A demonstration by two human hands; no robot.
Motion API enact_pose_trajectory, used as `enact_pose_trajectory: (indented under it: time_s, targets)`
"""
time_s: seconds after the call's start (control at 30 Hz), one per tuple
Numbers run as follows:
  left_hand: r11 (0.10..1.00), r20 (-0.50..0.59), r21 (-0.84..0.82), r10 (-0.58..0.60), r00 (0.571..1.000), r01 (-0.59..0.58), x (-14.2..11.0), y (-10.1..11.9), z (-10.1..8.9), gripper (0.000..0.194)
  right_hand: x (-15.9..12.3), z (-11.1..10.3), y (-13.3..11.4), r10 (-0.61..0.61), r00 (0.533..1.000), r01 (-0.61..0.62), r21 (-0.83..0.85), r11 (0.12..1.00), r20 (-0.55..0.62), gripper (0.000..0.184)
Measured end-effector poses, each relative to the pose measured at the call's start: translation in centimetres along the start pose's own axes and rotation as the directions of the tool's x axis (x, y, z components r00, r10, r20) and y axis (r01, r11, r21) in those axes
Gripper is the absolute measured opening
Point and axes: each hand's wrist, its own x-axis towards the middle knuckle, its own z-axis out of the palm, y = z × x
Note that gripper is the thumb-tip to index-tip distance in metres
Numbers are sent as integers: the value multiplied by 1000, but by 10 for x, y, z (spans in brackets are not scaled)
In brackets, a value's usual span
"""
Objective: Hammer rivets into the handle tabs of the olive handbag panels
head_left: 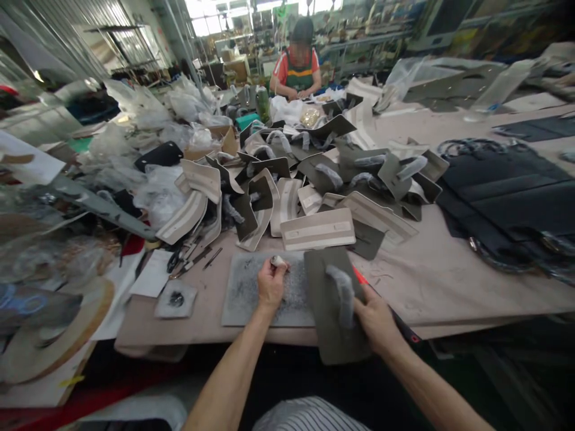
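My right hand [377,317] is closed on the right edge of an olive-grey panel [321,299], tilted over the table's front edge. A handle wrapped in clear plastic [345,296] stands out from the panel's face. My left hand [271,286] pinches a small whitish wad [278,261], perhaps cloth; its exact kind is unclear. That hand is above a grey board [242,293] covered with dark smudges, just left of the panel. Behind my right hand, a long red and black object [404,329] shows in part; whether my fingers touch it is hidden.
Panels with plastic-wrapped handles [327,176] lie heaped behind the board. Scissors [177,260] and a small pad with a dark stain [176,298] are at the left. Black bag pieces [507,197] are stacked at the right. A co-worker [297,66] sits across the table.
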Motion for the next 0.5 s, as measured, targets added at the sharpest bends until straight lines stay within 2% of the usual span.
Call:
enact_pose_trajectory:
  time_s: [0.07,0.13,0.27,0.37,0.43,0.5]
  targets:
    - [998,-32,-58,-15,999,13,-1,2,-2,27,-16,27,25,60,998,-60,16,998,23,32]
    - [998,-8,-62,-9,1000,9,-2,4,-3,27,-20,33,42,88,996,-87,20,996,-27,30]
    - [999,24,-46,-4,1000,5,-3,4,-3,28,-5,5,46,149,977,-138,80,987,-154,35]
    - [998,-25,-60,-10,1000,8,-4,4,-2,27,3,-13,33,115,968,-124,-30,992,-223,37]
    - [996,-57,-89,-20,998,15,-4,6,-2,26,0,-10,27,54,986,-65,-64,996,-159,35]
    - [993,-88,-117,-34,996,23,-3,10,-3,26,-9,2,26,8,999,-9,-35,999,-39,32]
